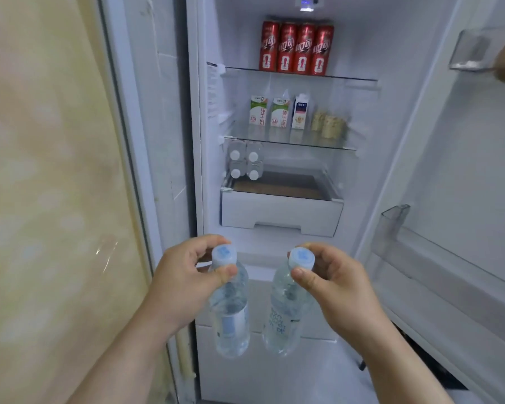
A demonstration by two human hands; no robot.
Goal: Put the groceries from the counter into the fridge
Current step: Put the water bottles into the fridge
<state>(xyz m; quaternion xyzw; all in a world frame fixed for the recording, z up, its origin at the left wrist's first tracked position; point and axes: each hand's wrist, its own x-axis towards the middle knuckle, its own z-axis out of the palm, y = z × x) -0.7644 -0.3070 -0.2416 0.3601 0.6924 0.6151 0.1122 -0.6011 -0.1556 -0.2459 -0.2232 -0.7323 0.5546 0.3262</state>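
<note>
Left hand (184, 275): thumb and fingers pinched round the cap of a water bottle (231, 313), which hangs upright below the grip. Right hand (330, 278): closed the same way on the cap of a second water bottle (283, 313). Both bottles hang side by side, near each other but apart, in front of the open fridge (274, 217) and below its drawer; neither is inside yet.

Fridge, door (464, 176) swung wide to the right, door bins apparently bare.
- Drawer (280, 211), white, shut, lowest fitting in view.
- Top shelf: four red cans (296, 49) in a row, touching.
- Middle shelf: three cartons (277, 113) side by side, then two pale jars (328, 123) just beside them.
- Bottom shelf: four bottles (245, 164) lying on their sides, stacked two on two at the left, caps outward; space free to their right.

Worktop: not in view, so what remains there cannot be told.

Standing of task: judged well advanced, three shelves stocked. Outstanding: the two held bottles, most likely bound for the free part of the bottom shelf, plus whatever may be left out of sight.
</note>
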